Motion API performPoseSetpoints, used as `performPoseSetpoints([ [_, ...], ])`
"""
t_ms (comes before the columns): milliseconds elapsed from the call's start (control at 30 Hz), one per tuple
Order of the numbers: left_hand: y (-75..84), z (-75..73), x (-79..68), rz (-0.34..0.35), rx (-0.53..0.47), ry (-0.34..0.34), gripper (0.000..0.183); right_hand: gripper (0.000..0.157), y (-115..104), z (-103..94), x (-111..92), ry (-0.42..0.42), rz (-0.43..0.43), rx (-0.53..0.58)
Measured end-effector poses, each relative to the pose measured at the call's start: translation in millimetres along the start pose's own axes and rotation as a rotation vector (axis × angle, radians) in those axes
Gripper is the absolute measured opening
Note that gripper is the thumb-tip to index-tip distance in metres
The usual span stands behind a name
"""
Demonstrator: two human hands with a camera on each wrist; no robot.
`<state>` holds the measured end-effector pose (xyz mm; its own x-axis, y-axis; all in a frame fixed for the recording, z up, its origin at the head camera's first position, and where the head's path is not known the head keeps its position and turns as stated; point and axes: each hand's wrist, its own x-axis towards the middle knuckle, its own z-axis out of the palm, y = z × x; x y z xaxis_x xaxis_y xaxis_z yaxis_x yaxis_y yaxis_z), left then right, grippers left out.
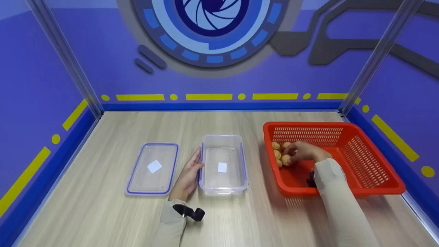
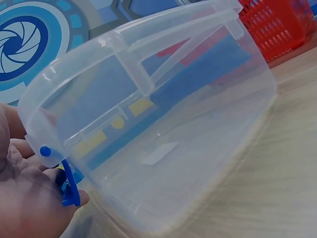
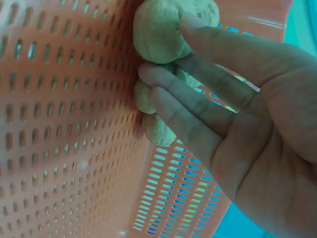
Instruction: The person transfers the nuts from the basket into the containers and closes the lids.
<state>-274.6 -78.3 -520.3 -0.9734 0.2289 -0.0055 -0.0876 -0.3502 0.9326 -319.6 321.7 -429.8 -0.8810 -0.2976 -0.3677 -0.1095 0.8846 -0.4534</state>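
In the head view, my left hand (image 1: pixel 188 178) rests along the left side of a clear plastic food container (image 1: pixel 223 188), which stands without its lid. The left wrist view shows the palm and thumb beside the container's blue clip (image 2: pixel 71 186), fingers partly hidden behind the wall. My right hand (image 1: pixel 305 151) reaches into a red plastic basket (image 1: pixel 346 190). Thumb and fingertips pinch a walnut (image 3: pixel 158 34) from a small group by the basket's left wall; other walnuts (image 3: pixel 157 130) lie just past the fingers. A white label (image 1: pixel 222 167) shows at the container's bottom.
The clear lid (image 1: pixel 151 183) with a blue seal lies flat on the wooden table (image 1: pixel 92 206), left of my left hand. A white square sits on it. Blue-purple panels (image 1: pixel 103 68) enclose the table at the back and both sides.
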Motion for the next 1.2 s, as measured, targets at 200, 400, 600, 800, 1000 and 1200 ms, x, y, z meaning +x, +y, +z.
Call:
performPoseSetpoints([
  [200,0.4,-2.2,-1.2,-0.02,-0.028,0.022,0.067,0.042,-2.1,2.6,1.8,-0.008,0.032,-0.002],
  [400,-2.2,-3.0,-3.2,-0.033,-0.034,0.019,0.067,0.038,0.9,2.9,-0.3,-0.005,0.018,0.015],
  [600,-4.2,-2.7,-3.5,-0.041,-0.024,0.024,0.067,0.046,2.5,0.0,-5.0,-0.005,0.025,0.039],
  [800,-2.3,-1.3,-2.3,-0.032,-0.04,0.008,0.067,0.04,3.0,-5.9,-8.1,0.026,-0.044,0.054],
  [1000,-0.4,-0.7,-2.2,-0.026,-0.053,0.019,0.067,0.039,-0.4,-13.3,-11.1,0.057,-0.075,0.045],
  [1200,0.6,-0.3,-3.1,-0.032,-0.069,0.026,0.068,0.042,-11.5,-22.2,-18.1,0.072,-0.106,0.089],
])
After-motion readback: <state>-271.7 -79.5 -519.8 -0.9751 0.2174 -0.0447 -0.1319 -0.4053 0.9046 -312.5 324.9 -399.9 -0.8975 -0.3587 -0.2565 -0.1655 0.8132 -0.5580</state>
